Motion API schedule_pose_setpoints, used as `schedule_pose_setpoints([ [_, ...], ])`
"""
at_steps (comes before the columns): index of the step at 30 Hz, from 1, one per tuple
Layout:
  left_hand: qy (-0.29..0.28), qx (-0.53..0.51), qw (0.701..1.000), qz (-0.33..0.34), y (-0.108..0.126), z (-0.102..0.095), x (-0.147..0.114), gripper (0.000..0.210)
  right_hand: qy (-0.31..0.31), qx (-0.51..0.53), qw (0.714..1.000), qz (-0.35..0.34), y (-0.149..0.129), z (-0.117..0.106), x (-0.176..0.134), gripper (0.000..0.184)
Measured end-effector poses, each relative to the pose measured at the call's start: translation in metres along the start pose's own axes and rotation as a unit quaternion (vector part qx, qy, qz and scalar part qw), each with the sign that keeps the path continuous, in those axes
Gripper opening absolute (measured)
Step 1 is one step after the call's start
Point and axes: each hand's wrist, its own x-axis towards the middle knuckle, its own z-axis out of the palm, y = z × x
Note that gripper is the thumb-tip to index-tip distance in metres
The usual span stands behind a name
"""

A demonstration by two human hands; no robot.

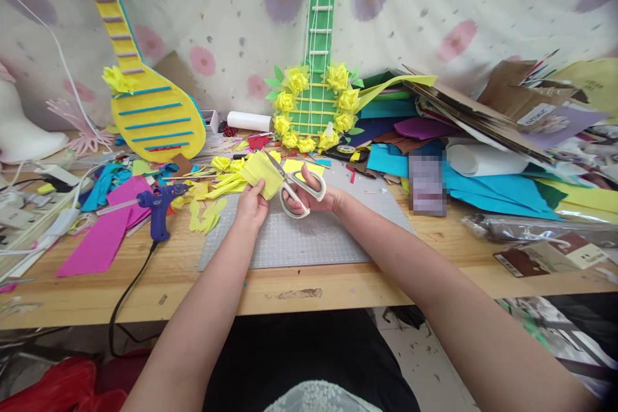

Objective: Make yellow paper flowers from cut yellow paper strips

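Fingers of the left hand were pinched on the near corner of a folded yellow paper piece, held just above the grey cutting mat. Fingers of the right hand were threaded through the white handles of the scissors, closed around them, with the blades slightly parted and pointing up and away to the left, their tips touching the paper's right edge. The paper looked light, thin and floppy, likely to crease or tear, so a grip near the cut line would probably steady it best; its long axis ran diagonally, from the left fingers up toward the right. Just left of the left fingers lay yellow offcuts and a blue glue gun on the desk. Beyond the fingers stood a green cardboard guitar ringed with yellow paper flowers; to the right, stacked coloured sheets.
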Motion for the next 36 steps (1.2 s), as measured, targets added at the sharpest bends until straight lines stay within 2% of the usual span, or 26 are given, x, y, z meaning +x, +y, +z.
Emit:
schedule_pose_setpoints([
  [4,-0.010,0.003,1.000,0.000,0.000,0.002,-0.002,0.031,-0.011,-0.024,0.999,0.019,-0.001,0.001,-0.003,0.076],
  [14,-0.032,0.018,0.999,0.013,-0.001,0.001,-0.002,0.028,0.009,-0.020,1.000,-0.002,-0.005,0.004,0.010,0.071],
  [23,-0.003,0.013,1.000,0.007,0.000,0.001,0.000,0.027,0.061,-0.019,0.998,-0.025,-0.005,-0.001,0.006,0.062],
  [32,-0.012,0.028,0.999,0.015,0.000,0.002,-0.002,0.023,0.046,-0.021,0.999,0.004,-0.005,0.005,0.008,0.067],
  [36,-0.023,0.030,0.999,0.017,-0.001,0.000,0.000,0.022,0.055,-0.020,0.998,-0.015,-0.008,0.008,0.014,0.065],
])
